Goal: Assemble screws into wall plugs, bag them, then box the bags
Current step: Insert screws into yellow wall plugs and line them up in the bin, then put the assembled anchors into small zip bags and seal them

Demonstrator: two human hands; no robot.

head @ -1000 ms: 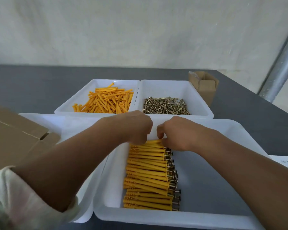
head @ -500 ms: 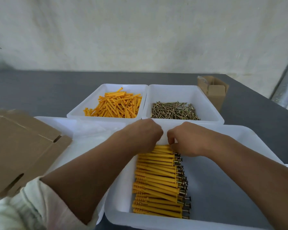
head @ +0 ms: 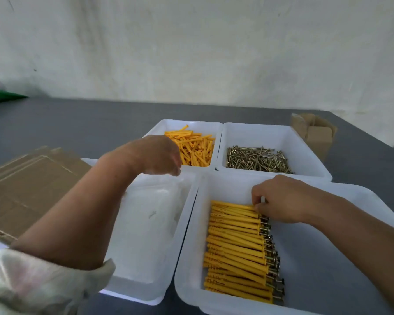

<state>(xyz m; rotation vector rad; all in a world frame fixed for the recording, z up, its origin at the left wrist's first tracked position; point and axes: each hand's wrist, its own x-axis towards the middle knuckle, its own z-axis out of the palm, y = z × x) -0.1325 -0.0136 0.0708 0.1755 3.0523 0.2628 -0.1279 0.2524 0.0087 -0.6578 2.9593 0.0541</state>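
Four white trays sit on grey table (head: pixel 77 123). Far-left tray (head: pixel 191 123) holds loose orange wall plugs (head: pixel 192 147), far-right tray (head: pixel 259 135) holds screws (head: pixel 257 160). Near-right tray (head: pixel 225 185) has assembled plugs (head: pixel 237 251) laid in a neat row, screw heads to the right. Right hand (head: pixel 280 201) is at the row's far end, fingertips pinching the top plug's head end. Left hand (head: pixel 159 155) hovers over the near edge of the far-left tray, fingers curled downward; contents can't tell. Near-left tray (head: pixel 134 292) holds clear plastic, blurry. Flat cardboard (head: pixel 27 192) lies left; small cardboard box (head: pixel 314 135) stands far right.
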